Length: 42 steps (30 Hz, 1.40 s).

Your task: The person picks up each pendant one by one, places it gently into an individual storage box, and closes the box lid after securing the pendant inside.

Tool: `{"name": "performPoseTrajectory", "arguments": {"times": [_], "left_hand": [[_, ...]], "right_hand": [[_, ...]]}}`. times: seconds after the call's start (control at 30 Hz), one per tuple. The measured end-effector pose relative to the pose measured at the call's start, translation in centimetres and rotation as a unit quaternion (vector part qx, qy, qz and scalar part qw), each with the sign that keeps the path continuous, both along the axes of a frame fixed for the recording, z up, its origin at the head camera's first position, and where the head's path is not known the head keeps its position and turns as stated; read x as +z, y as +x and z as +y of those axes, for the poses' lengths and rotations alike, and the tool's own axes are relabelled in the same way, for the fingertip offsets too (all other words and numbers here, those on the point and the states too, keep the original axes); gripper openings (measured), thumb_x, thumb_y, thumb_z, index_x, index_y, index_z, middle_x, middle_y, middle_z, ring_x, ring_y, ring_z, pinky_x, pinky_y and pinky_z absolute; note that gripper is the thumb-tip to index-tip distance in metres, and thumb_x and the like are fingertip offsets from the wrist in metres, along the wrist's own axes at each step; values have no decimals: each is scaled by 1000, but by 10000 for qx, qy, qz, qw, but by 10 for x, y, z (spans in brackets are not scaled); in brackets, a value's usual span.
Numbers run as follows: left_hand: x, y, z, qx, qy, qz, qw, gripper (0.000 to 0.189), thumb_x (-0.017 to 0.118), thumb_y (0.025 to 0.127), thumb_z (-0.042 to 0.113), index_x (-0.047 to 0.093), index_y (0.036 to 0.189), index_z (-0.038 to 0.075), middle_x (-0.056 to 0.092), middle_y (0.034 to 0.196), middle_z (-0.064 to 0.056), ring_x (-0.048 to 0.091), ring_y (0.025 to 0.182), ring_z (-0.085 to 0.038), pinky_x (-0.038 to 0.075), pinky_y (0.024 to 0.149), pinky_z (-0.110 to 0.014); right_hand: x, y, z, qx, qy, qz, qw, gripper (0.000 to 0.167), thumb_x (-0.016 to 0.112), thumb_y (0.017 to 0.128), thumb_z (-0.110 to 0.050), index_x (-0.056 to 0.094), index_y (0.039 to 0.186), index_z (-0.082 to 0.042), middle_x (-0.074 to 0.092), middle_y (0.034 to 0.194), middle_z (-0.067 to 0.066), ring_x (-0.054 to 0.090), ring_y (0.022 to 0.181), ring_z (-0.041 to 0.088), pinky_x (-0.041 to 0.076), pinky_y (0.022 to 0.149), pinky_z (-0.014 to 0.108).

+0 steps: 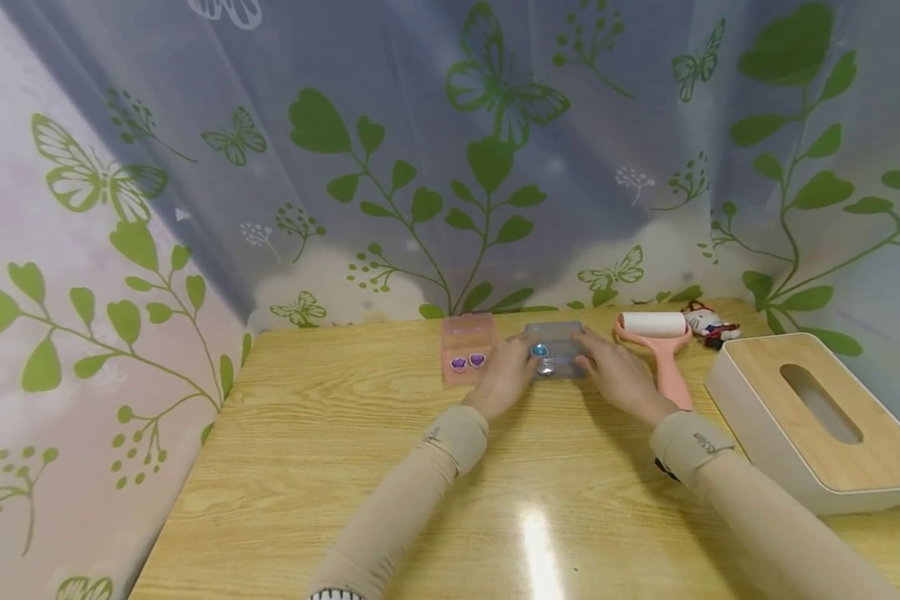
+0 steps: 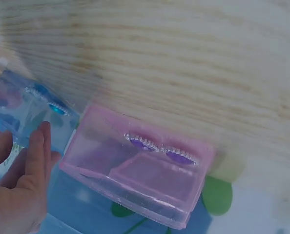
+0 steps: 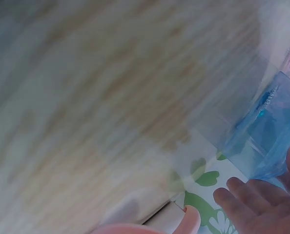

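Note:
A clear blue plastic box [image 1: 557, 332] lies with its lid up near the wall side of the table, holding blue heart-shaped gem pieces [image 1: 540, 350] with sparkly rims. My left hand [image 1: 506, 371] is at the box's left side, its fingers mostly straight in the left wrist view. At the right side is my right hand [image 1: 617, 367], whose fingers extend by the blue box [image 3: 267, 141] in the right wrist view. Whether the fingertips press on the box is hard to tell. Just left of it stands a similar pink box [image 2: 150, 175] with two purple heart-shaped gem pieces [image 2: 180, 156].
A pink-handled lint roller [image 1: 660, 333] lies right of my right hand, with a small plush doll [image 1: 708, 323] behind it. Farther right sits a white tissue box [image 1: 765, 433] with a wooden lid. A leaf-patterned curtain [image 1: 390, 208] hangs along the table's back edge.

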<state>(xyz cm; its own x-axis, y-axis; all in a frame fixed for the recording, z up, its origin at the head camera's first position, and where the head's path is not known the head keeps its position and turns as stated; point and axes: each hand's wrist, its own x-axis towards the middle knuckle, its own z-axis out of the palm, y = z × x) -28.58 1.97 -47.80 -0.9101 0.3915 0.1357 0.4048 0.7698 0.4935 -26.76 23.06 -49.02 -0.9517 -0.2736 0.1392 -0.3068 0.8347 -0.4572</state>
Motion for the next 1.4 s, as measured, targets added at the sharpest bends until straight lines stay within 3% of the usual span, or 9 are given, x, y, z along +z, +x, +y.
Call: {"name": "performPoseTrajectory", "arguments": {"times": [0.23,0.47,0.53,0.63,0.73,0.87,1.03,1.13,1.4], "left_hand": [[4,-2,3,142,-643,406,9970,14,69,102,16,74,112,8,79,107,-6,76,89,-18,59,71,-22],[8,-1,4,237,-938,256,9950,26,64,106,19,69,129,8,74,119,-6,72,83,-15,57,63,-20],[10,0,2,293,-697,88,9971,33,61,108,20,65,138,7,71,129,-9,75,92,-19,62,71,-24],[18,-1,-7,318,14,-122,9994,41,57,109,18,55,147,3,72,122,-19,76,84,-25,64,67,-31],[34,-6,-23,457,860,-284,9948,50,56,109,17,46,156,4,72,121,-24,69,66,-18,61,59,-26],[52,-16,-53,746,1344,-199,9879,51,58,108,18,47,157,8,70,125,-20,46,51,-7,49,50,-21],[54,-30,-92,1151,1428,-316,9825,50,57,109,23,50,154,4,68,134,-21,72,82,-26,64,77,-36],[47,-37,-110,1366,1587,-570,9762,52,56,109,27,49,154,1,59,152,-21,68,127,-37,57,109,-47],[27,-45,-127,1746,1912,-1432,9552,58,50,112,36,45,154,-3,54,154,-27,54,143,-42,47,120,-51]], "right_hand": [[5,-5,-3,5,102,459,9989,41,63,106,-16,58,145,-4,57,150,30,73,80,35,56,57,43],[5,-9,-3,80,105,289,9995,46,61,107,-16,51,150,-4,55,152,29,72,81,36,51,53,37],[6,-9,-3,125,75,173,9997,52,62,107,-16,46,155,-4,52,154,30,69,75,38,50,51,40],[13,-10,-5,191,-267,1,9995,61,63,107,-17,37,161,-4,45,160,31,70,103,47,61,77,55],[27,-13,-11,121,-810,-108,9966,67,60,109,-23,29,165,-5,39,165,29,50,141,52,44,113,70],[48,-23,-25,-42,-1315,-231,9910,69,54,111,-35,24,167,-8,32,170,25,36,154,48,32,123,70],[62,-34,-56,121,-2101,-875,9737,73,48,112,-45,20,167,-6,27,172,24,34,156,46,35,125,64],[62,-38,-77,148,-2555,-1386,9567,76,45,112,-50,14,168,-9,25,172,25,32,157,47,33,126,64],[49,-51,-121,-227,-3011,-2382,9231,83,33,111,-60,6,169,-8,19,175,23,21,162,44,21,132,62]]}}
